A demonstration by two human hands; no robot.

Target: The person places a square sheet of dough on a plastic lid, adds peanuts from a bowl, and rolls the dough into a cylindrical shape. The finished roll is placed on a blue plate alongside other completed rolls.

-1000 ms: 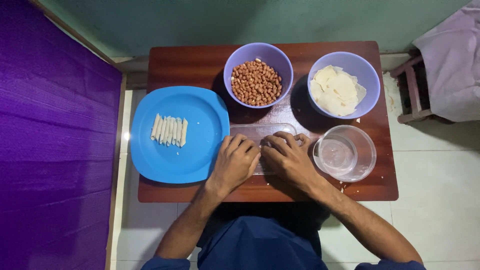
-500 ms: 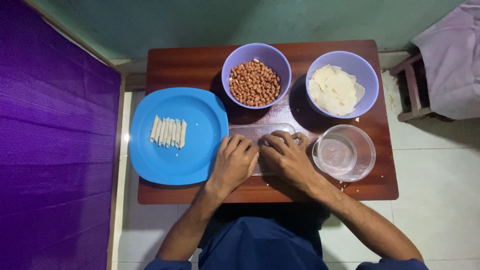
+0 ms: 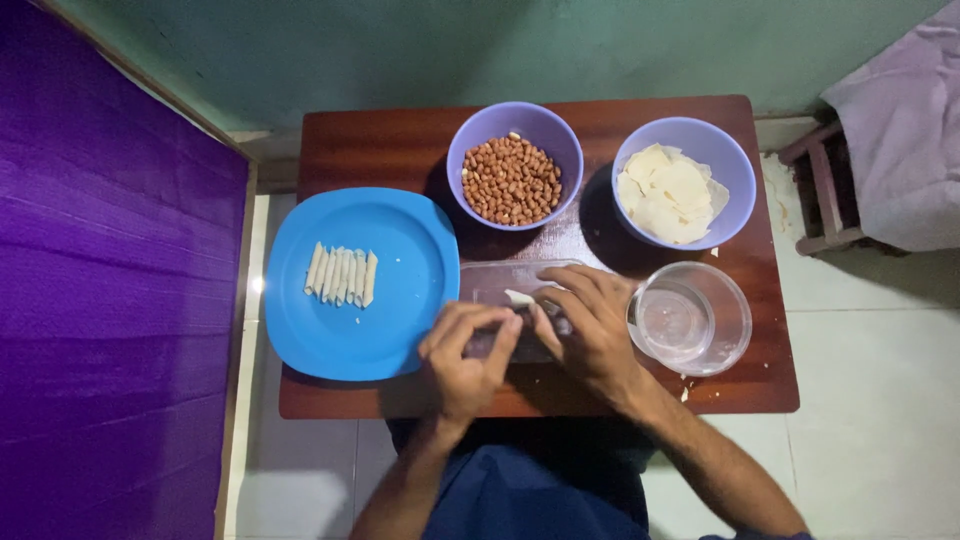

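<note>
Resting at the table's left edge, a blue rounded-square plastic plate [image 3: 400,300] carries a row of pale rolled sticks [image 3: 341,275]. At the front edge, the left hand [image 3: 467,355] and right hand [image 3: 590,330] pinch a pale dough piece [image 3: 519,298] with curled fingers over a clear flat tray [image 3: 495,282]. A clear glass bowl [image 3: 690,320] sits right.

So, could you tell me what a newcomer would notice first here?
Probably the round blue plastic plate at the wooden table's left edge, holding a row of pale rolled sticks. Next, the left hand and right hand meeting over a clear rectangular tray, below a purple bowl of peanuts.
</note>
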